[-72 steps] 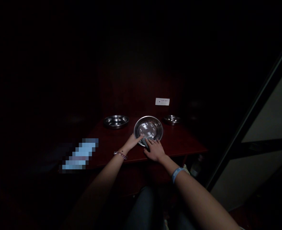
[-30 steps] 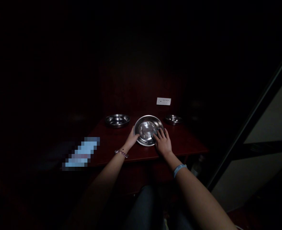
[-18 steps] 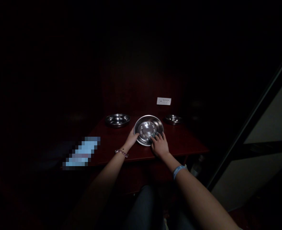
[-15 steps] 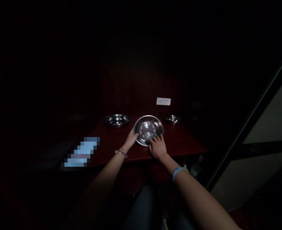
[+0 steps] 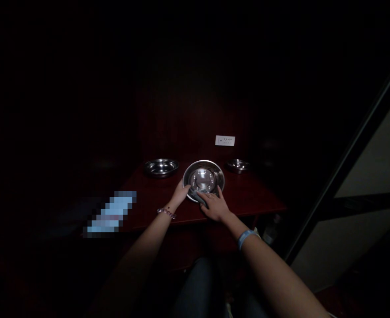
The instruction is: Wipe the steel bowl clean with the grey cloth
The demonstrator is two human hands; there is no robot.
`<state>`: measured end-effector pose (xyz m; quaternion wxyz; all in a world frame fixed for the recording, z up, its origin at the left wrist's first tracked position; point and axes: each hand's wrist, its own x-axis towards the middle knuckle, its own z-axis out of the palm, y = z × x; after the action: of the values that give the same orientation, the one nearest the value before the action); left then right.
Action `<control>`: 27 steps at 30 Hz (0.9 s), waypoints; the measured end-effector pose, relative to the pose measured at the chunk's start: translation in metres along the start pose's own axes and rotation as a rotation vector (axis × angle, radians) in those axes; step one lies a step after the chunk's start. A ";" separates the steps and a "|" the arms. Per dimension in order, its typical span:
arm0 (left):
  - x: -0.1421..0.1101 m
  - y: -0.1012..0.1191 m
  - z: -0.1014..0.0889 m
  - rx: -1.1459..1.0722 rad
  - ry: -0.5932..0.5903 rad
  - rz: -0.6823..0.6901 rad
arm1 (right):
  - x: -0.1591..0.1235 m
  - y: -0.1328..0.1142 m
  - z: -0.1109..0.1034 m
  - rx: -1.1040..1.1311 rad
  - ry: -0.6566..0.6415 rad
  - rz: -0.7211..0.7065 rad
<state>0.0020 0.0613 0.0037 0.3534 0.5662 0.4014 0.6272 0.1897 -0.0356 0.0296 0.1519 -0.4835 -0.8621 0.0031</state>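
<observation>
A shiny steel bowl (image 5: 203, 176) is tilted toward me above the dark red table. My left hand (image 5: 181, 193) grips its left rim, thumb over the edge and fingers hidden behind. Inside the bowl's near lower part, my right hand (image 5: 214, 204) presses a grey cloth (image 5: 199, 197) against the metal. The cloth shows under the fingertips and toward the left of the hand. Its exact shape is hard to make out in the dim light.
Farther back on the table (image 5: 141, 194) sit a steel bowl (image 5: 161, 168) at left and stacked steel dishes (image 5: 237, 165) at right. A white socket plate (image 5: 225, 141) is on the back wall. A bottle (image 5: 271, 232) stands below the table's right edge. A pixelated bright patch lies at left.
My right hand has slid the cloth left and toward me along the bowl's lower inside. The left hand keeps its hold on the rim, and the bowl's tilt looks nearly the same.
</observation>
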 end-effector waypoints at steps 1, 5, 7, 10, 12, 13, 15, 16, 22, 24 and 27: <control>0.000 0.000 0.000 0.005 0.000 0.001 | 0.000 0.001 -0.001 -0.038 0.013 -0.008; -0.001 -0.001 -0.002 0.029 -0.005 0.013 | 0.000 0.005 -0.007 -0.164 0.047 0.016; -0.001 -0.001 -0.003 0.029 -0.014 0.027 | 0.000 0.008 -0.010 -0.227 0.062 0.029; -0.002 0.000 -0.003 0.023 -0.025 0.039 | -0.001 0.013 -0.015 -0.309 0.084 0.036; -0.003 0.002 -0.003 0.017 -0.031 0.039 | -0.002 0.016 -0.016 -0.346 0.101 0.045; -0.003 0.003 -0.002 0.015 -0.032 0.034 | -0.002 0.017 -0.017 -0.357 0.107 0.053; -0.003 0.004 -0.002 0.014 -0.031 0.024 | -0.002 0.020 -0.016 -0.369 0.112 0.070; -0.003 0.004 -0.001 0.013 -0.030 0.021 | -0.001 0.021 -0.016 -0.371 0.111 0.075; -0.002 0.002 -0.001 0.015 -0.024 0.023 | 0.000 0.025 -0.012 -0.351 0.072 0.055; -0.003 0.000 -0.001 0.020 -0.025 0.020 | 0.000 0.025 -0.010 -0.344 0.050 0.068; -0.004 -0.004 -0.001 0.041 -0.045 0.014 | 0.000 0.024 -0.007 -0.330 0.025 0.090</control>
<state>0.0014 0.0591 -0.0012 0.3461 0.5903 0.4022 0.6083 0.2115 -0.0244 0.0329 0.0808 -0.5400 -0.8264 -0.1377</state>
